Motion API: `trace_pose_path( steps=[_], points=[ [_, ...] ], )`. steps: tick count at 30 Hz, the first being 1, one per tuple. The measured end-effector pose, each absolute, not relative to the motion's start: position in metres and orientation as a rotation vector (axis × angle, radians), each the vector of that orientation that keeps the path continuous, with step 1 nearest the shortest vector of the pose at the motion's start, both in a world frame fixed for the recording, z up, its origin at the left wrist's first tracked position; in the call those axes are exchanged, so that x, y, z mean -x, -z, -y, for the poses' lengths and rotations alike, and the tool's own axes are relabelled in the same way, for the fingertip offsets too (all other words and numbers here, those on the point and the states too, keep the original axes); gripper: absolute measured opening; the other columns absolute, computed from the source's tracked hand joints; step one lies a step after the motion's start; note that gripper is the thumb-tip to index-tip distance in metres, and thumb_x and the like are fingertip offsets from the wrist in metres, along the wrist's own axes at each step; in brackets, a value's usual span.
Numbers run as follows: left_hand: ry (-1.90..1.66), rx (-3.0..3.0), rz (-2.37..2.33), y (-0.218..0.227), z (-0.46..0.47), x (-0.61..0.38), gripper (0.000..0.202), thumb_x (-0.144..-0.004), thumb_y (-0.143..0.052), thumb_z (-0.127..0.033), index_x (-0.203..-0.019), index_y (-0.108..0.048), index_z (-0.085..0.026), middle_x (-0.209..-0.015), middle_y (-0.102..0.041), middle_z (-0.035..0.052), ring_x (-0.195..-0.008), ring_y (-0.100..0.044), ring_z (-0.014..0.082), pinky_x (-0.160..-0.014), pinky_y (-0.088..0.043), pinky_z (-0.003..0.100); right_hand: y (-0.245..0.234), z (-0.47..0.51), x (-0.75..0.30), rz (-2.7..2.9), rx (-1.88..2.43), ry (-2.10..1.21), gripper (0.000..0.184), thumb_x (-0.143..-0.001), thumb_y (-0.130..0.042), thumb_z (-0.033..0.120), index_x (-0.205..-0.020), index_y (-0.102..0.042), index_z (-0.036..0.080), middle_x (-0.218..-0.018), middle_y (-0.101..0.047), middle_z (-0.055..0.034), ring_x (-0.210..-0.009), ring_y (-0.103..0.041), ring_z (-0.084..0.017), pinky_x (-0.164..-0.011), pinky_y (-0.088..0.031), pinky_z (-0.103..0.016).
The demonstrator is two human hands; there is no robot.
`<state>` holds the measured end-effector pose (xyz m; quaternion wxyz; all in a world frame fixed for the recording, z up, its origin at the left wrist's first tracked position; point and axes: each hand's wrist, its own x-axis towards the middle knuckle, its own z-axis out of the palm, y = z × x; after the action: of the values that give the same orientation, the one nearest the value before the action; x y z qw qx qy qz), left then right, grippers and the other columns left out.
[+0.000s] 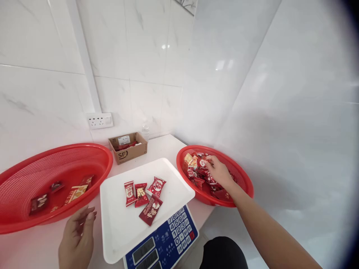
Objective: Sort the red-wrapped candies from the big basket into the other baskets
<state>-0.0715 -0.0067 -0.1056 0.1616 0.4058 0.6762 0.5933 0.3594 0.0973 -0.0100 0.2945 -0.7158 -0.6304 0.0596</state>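
Observation:
In the red basket on the right point(244, 179), my right hand point(218, 170) reaches into a heap of small wrapped snacks, its fingers closed on a red snack packet point(202, 163). My left hand point(77, 237) hovers at the near left, beside the scale's tray. Its fingers curl toward the thumb, with a sliver of dark red at the tips that I cannot make out. Between the hands, a white tray point(117, 220) sits on a digital scale point(168, 239) and carries several red snack packets point(141, 194).
On the left stands a wider red basket point(56, 151) holding a few packets point(75, 194). A small cardboard box point(131, 152) with red packets is at the back, near a clear plastic bottle point(145, 130). A wall socket point(99, 120) is above. White walls close off the back and right.

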Motion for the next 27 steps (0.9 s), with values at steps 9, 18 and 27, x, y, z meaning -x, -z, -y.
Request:
trace_pose_path(
  steps=[9, 18, 27],
  points=[
    [-1.684, -1.154, -1.872, 0.090, 0.013, 0.064, 0.041, -0.076, -0.053, -0.054, -0.104, -0.053, -0.025, -0.102, -0.062, 0.0055, -0.096, -0.061, 0.0256, -0.090, -0.046, 0.049, -0.020, -0.079, -0.242, 1.969, 1.319, -0.601, 0.025, -0.086, -0.046, 0.044, -0.096, -0.053, 0.022, -0.071, -0.063, 0.0023, -0.062, -0.056, -0.014, -0.061, -0.042, -0.027],
    [-1.680, -1.117, -1.853, 0.084, 0.015, 0.065, 0.042, -0.077, -0.053, -0.054, -0.105, -0.053, -0.024, -0.103, -0.062, 0.0062, -0.098, -0.060, 0.0252, -0.088, -0.047, 0.046, -0.023, -0.076, -0.238, 1.940, 1.361, -0.423, 0.034, -0.087, -0.045, 0.039, -0.115, -0.055, 0.021, -0.094, -0.068, -0.0034, -0.078, -0.063, -0.017, -0.072, -0.048, -0.031],
    [-1.651, -1.101, -1.885, 0.080, 0.016, 0.061, 0.041, -0.077, -0.053, -0.055, -0.104, -0.054, -0.025, -0.104, -0.063, 0.0062, -0.099, -0.060, 0.0254, -0.090, -0.045, 0.047, 0.012, -0.057, -0.320, 1.911, 1.754, 0.050, 0.054, -0.085, -0.042, 0.045, -0.127, -0.051, 0.011, -0.129, -0.055, -0.0149, -0.122, -0.047, -0.030, -0.100, -0.038, -0.045]
  ],
)
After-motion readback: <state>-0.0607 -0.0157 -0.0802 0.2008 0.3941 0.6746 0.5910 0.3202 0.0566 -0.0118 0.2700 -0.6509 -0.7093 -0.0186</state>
